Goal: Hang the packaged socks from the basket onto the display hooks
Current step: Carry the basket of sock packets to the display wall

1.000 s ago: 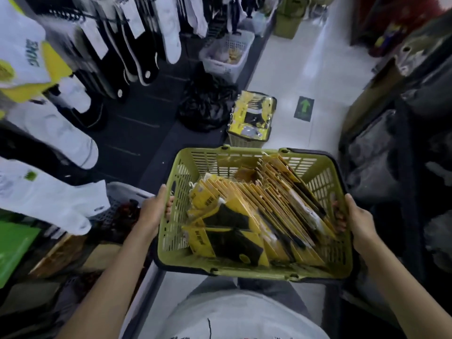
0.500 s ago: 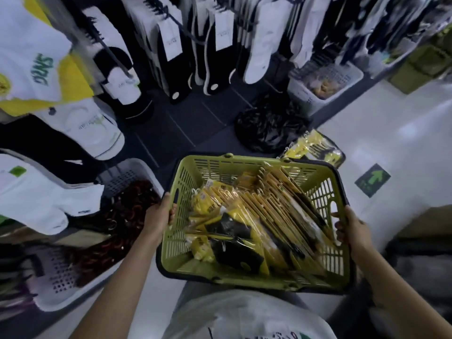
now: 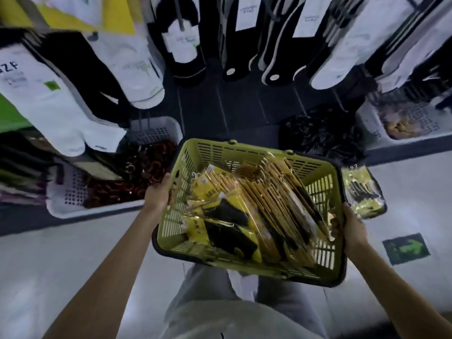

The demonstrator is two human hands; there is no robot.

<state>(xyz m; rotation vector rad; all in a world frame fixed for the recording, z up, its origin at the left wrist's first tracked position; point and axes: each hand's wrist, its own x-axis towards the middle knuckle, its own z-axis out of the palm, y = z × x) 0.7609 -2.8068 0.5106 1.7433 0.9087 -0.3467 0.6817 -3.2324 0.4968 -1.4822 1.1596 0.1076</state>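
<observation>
A green plastic basket hangs in front of me, tilted, above the floor. It is full of yellow sock packages with black socks inside. My left hand grips the basket's left rim, fingers curled through the wall. My right hand grips the right rim. White and black socks hang on the display wall straight ahead; the hooks themselves are blurred.
A white crate of dark red rings stands on the low ledge at left. A black bag and another white crate sit at right. A bundle of yellow packages lies on the floor near a green arrow sticker.
I have turned left with the basket, so the sock wall now faces me directly. The floor bundle and arrow sticker have slid to the right. Both hands keep their grip.
</observation>
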